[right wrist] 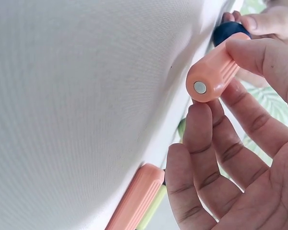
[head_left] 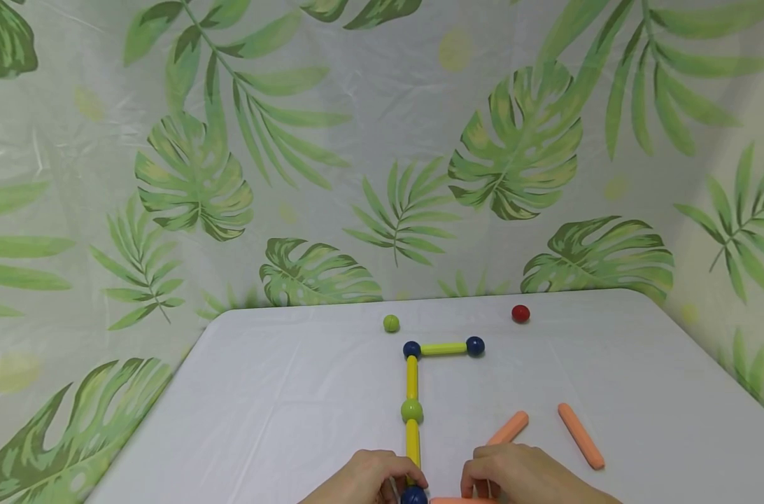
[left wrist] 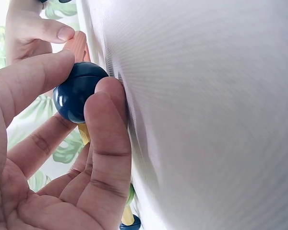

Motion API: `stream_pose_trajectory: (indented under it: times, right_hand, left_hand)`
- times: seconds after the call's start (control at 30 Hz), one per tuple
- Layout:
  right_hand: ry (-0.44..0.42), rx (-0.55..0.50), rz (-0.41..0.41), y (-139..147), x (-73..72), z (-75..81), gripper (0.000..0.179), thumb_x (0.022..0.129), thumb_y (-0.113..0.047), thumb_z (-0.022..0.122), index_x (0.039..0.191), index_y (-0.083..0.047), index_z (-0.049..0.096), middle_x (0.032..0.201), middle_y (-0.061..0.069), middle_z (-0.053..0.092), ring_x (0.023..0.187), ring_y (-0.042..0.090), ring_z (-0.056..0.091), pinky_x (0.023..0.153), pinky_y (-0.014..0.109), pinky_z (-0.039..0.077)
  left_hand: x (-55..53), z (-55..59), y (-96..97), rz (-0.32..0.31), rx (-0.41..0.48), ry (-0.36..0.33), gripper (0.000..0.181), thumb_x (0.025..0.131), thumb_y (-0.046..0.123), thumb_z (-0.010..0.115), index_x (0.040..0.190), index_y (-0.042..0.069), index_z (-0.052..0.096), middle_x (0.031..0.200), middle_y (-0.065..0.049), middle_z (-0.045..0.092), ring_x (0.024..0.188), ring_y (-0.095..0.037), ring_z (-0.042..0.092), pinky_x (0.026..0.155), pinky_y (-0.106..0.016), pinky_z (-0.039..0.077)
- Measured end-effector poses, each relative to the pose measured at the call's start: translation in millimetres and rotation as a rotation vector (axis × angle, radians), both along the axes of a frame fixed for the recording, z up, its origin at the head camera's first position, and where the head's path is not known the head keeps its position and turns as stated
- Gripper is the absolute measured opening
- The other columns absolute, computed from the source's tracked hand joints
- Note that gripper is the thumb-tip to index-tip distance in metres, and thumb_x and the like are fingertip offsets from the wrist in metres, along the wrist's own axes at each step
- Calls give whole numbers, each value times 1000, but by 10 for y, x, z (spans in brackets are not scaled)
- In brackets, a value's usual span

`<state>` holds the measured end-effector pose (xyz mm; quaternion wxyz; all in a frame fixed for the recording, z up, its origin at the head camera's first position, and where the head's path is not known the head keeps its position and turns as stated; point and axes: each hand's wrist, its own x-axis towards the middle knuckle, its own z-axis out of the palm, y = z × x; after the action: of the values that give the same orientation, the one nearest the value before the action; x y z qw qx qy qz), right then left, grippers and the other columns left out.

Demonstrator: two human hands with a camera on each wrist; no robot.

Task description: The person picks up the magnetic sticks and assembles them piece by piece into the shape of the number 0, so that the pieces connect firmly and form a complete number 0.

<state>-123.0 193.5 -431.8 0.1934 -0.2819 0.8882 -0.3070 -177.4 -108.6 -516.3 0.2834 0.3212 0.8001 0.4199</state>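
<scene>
My left hand [head_left: 377,474] pinches a dark blue ball [left wrist: 77,93] between thumb and fingers at the near end of a chain of magnetic rods and balls. My right hand [head_left: 514,470] pinches an orange magnetic rod [right wrist: 212,72], a round metal disc showing in its near end. The rod's far end meets the blue ball or lies right against it. From the ball a yellow rod [head_left: 413,444] runs away to a green ball [head_left: 411,411], then another yellow rod [head_left: 412,378] reaches a blue ball [head_left: 411,349]. There a lime rod [head_left: 443,348] turns right to another blue ball [head_left: 475,346].
Two loose orange rods lie on the white table [head_left: 281,406]: one [head_left: 509,428] just beyond my right hand, one [head_left: 581,435] farther right. A loose green ball [head_left: 391,323] and a red ball [head_left: 520,313] sit near the far edge. A leaf-print cloth [head_left: 407,140] hangs behind.
</scene>
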Motion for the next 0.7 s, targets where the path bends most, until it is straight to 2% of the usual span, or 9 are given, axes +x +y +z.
stream_pose_trajectory:
  times: [0.7]
  right_hand:
    - [22, -10, 22, -12, -2, 17, 19, 87, -24, 88, 94, -31, 72, 80, -23, 58, 67, -5, 54, 62, 19, 48]
  left_hand:
    - [-8, -8, 4, -19, 29, 7, 29, 91, 26, 87, 117, 35, 76, 89, 19, 68, 71, 1, 66, 69, -18, 58]
